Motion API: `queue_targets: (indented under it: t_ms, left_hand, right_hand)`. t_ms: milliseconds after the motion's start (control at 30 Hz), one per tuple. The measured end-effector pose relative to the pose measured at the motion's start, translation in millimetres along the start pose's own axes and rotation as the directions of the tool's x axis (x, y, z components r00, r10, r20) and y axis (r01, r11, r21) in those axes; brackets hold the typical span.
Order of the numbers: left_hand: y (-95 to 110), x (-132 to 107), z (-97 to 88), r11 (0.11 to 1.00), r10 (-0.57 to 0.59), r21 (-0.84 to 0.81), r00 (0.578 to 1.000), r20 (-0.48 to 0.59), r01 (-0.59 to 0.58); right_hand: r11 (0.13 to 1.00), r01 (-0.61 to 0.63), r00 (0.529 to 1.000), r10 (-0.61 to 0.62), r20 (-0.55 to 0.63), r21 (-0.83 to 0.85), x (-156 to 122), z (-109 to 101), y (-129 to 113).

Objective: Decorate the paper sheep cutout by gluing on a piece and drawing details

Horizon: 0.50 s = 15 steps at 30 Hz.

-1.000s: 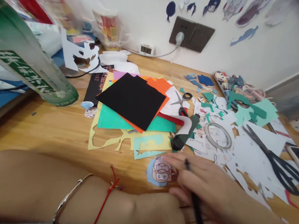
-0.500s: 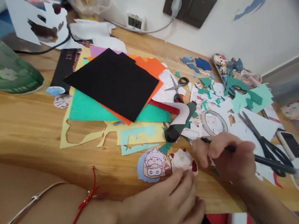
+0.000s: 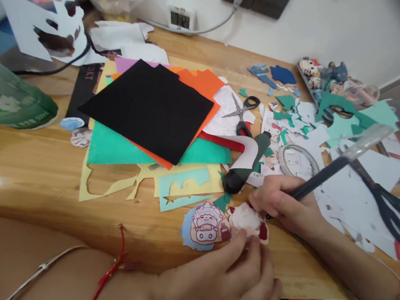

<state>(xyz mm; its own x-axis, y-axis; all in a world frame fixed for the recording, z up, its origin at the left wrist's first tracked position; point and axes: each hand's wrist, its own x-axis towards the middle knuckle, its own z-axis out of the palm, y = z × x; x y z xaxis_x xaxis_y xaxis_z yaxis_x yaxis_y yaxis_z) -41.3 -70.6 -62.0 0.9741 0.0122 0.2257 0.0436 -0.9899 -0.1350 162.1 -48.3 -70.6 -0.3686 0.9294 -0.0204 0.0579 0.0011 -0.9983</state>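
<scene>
My right hand is closed around a black pen with a clear end, its tip low beside a small layered paper cutout in white with dark red bits. My left hand has its fingertips bent together on the cutout's lower edge; its thumb is hidden. Touching or nearly touching that cutout on the left is another one, a printed sheep-like character on blue paper. Just above both lie a black-and-white rolled item and a light blue paper scrap with shapes cut out.
Black sheets top a stack of coloured paper. Small scissors lie beside it, larger scissors on white paper at right. A tape roll sits among green scraps. A green bottle stands left; a small digital clock is by the wall.
My right hand has turned and lowered the pen from mid-air to the cutout's right edge. My left hand stays on the cutout. The view has shifted slightly.
</scene>
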Motion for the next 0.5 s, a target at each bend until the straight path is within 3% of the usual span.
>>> queue_targets:
  t_ms: [100,333,500]
  left_hand:
    - [-0.8,-0.9,-4.1,0.999,0.009,0.049,0.999,0.042,-0.011]
    - [-3.9,-1.2,-15.5,0.994,-0.048,0.096,0.998,0.035,0.044]
    - [-4.8,-2.0,-14.8,0.996,-0.018,0.085,0.998,0.056,0.013]
  right_hand:
    - [0.993,-0.071,0.997,0.072,-0.011,0.095,0.5,-3.3,-2.0]
    - [0.994,-0.072,0.997,0.071,0.012,0.08,2.4,-1.0,-7.4]
    - [0.995,-0.098,0.995,0.097,0.022,0.03,5.2,1.9,-12.4]
